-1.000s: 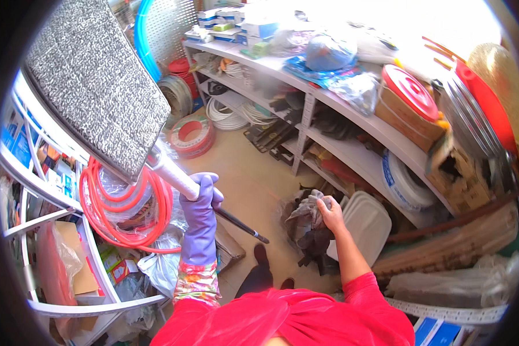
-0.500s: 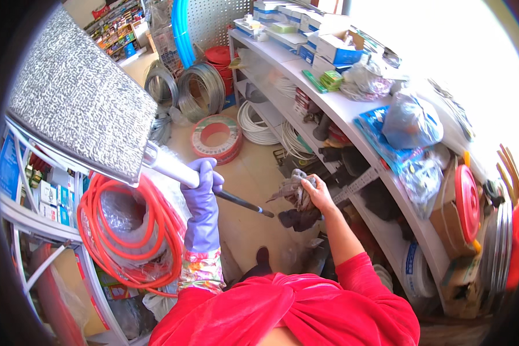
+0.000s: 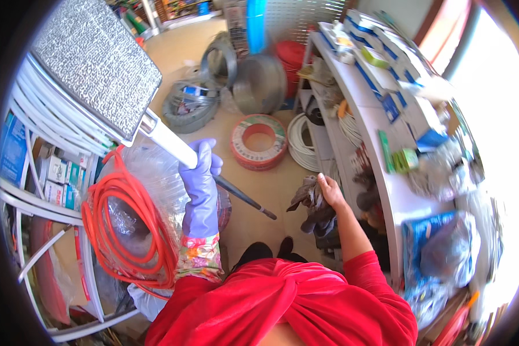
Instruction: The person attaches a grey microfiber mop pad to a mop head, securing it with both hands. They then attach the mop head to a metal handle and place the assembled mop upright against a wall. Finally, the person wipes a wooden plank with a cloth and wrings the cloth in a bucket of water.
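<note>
My left hand (image 3: 200, 164), in a purple rubber glove with a floral cuff, is closed round the white pole of what looks like a flat mop (image 3: 173, 141). Its broad pad (image 3: 101, 60), speckled grey and white, tilts up at the upper left, and the black lower end of the pole points down to the right. A crumpled grey-brown rag (image 3: 311, 199) hangs from my bare right hand (image 3: 331, 193), whose fingers are closed on it beside the right-hand shelf.
Left, a coil of red hose (image 3: 127, 230) lies by a shelf rack (image 3: 40, 210). Ahead on the floor are a red-and-white coil (image 3: 258, 142) and wire coils (image 3: 259, 83). A long white shelf unit (image 3: 412, 199), with boxes and bags on top, runs along the right.
The view has turned, so the coils and right-hand shelf sit farther right. Both hands keep their holds on the mop pole and the rag, and the rag hangs a little lower.
</note>
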